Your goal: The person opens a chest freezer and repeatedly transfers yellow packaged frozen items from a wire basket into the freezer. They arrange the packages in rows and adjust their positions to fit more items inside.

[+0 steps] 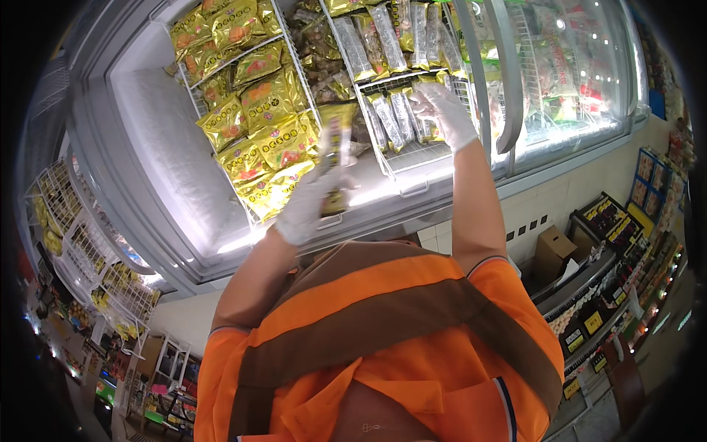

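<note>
My left hand (314, 201), in a white glove, grips a long gold plastic packet (336, 132), blurred and held upright over the front of a chest freezer. My right hand (442, 113), gloved too, is at the front of a wire basket, its fingers over a row of slim clear-and-gold packets (391, 119). Whether those fingers pinch one is unclear. Behind that row, a second row of slim packets (386, 41) fills the rear compartment. Left of my left hand, gold pouches (265, 105) with dark printing are stacked in a divided wire basket.
Dark-looking packets (317, 50) lie between the two baskets. A sliding glass lid with a grey curved handle (505, 83) covers the freezer's right part. White frosted wall (171, 143) lines the left. Shop shelves, a cardboard box (554, 248) and a wire rack (83, 237) stand around.
</note>
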`<state>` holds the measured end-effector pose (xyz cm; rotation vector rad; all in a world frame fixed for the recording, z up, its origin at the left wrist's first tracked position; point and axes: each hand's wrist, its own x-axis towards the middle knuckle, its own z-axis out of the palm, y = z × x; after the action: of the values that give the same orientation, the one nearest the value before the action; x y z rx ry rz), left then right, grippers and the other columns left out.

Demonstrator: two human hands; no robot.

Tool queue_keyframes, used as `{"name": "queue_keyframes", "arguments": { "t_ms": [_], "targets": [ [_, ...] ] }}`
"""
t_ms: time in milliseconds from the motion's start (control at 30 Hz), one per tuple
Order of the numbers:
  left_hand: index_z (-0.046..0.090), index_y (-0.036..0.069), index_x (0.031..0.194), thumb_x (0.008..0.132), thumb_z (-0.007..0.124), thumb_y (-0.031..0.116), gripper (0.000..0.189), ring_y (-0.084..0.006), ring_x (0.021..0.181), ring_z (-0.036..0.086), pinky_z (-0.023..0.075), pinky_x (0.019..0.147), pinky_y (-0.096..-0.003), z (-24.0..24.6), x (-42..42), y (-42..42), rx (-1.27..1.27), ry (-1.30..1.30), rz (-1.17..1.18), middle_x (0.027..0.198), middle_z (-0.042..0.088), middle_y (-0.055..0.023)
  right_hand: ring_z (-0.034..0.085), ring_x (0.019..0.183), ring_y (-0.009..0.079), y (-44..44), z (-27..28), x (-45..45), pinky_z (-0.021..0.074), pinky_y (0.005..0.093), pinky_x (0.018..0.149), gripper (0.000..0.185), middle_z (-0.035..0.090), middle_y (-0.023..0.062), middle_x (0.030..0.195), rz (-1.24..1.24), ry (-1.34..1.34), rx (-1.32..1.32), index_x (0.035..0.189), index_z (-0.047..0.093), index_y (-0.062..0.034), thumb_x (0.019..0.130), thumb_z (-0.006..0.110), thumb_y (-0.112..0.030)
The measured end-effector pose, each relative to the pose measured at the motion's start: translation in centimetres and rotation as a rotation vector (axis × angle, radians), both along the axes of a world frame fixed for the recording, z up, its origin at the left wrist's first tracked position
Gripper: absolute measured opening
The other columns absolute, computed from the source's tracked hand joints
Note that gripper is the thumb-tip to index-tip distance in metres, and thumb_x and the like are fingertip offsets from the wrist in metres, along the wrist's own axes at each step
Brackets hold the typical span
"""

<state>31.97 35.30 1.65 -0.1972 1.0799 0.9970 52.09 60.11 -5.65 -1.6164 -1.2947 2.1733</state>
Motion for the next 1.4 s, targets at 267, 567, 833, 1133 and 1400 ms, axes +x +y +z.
{"name": "queue_keyframes", "arguments": {
  "t_ms": [267,567,833,1133,1400],
  "targets": [
    [0.051,0.004,0.136,0.106,0.058,0.030,0.041,-0.0127,0.069,0.065,0.0572,0.063,-0.0296,0.6,-5.4,-7.7,-0.098,0.175,0.307,0.093,0.066,-0.0064,0.063,0.111,0.0345,-3.7,-14.6,-3.2,0.0505,0.0430,0.103,0.064,0.064,0.0212,0.126,0.819,-0.758,0.323,0.129,0.054,0.0005,0.080,0.082,-0.029],
    [0.057,0.006,0.133,0.106,0.058,0.026,0.034,-0.0153,0.072,0.066,0.0572,0.065,-0.0302,-0.1,-3.1,-6.8,-0.131,0.108,0.357,0.098,0.069,-0.0102,0.059,0.073,0.0174,0.1,-10.5,2.5,0.0565,0.0312,0.079,0.011,0.060,0.0041,0.085,-0.027,0.061,-0.496,0.096,0.059,-0.0044,0.087,0.064,-0.004],
    [0.058,0.002,0.132,0.105,0.060,0.027,0.037,-0.0147,0.073,0.068,0.0576,0.066,-0.0296,0.3,-2.4,-4.8,-0.034,0.011,0.310,0.092,0.070,-0.0076,0.068,0.086,0.0190,-0.4,-5.6,3.4,0.0558,0.0295,0.081,0.035,0.070,0.0183,0.111,0.003,0.458,-0.566,0.118,0.060,0.0097,0.085,0.055,0.000],
    [0.054,0.009,0.133,0.106,0.057,0.030,0.035,-0.0151,0.075,0.068,0.0588,0.065,-0.0296,-0.5,-2.0,-6.6,-0.031,0.044,0.305,0.102,0.067,-0.0078,0.066,0.096,0.0204,0.0,-8.4,4.5,0.0544,0.0370,0.085,0.033,0.070,0.0109,0.112,0.112,-0.011,-0.270,0.123,0.061,-0.0020,0.090,0.061,-0.008],
    [0.058,0.003,0.131,0.105,0.059,0.032,0.039,-0.0162,0.073,0.068,0.0581,0.066,-0.0306,-1.0,-2.1,-6.8,-0.126,0.067,0.263,0.095,0.069,-0.0089,0.071,0.103,0.0390,-4.2,-12.6,-2.6,0.0561,0.0454,0.090,0.029,0.072,0.0248,0.108,0.792,-0.776,0.388,0.106,0.073,-0.0019,0.085,0.069,-0.021]
  ]
}}
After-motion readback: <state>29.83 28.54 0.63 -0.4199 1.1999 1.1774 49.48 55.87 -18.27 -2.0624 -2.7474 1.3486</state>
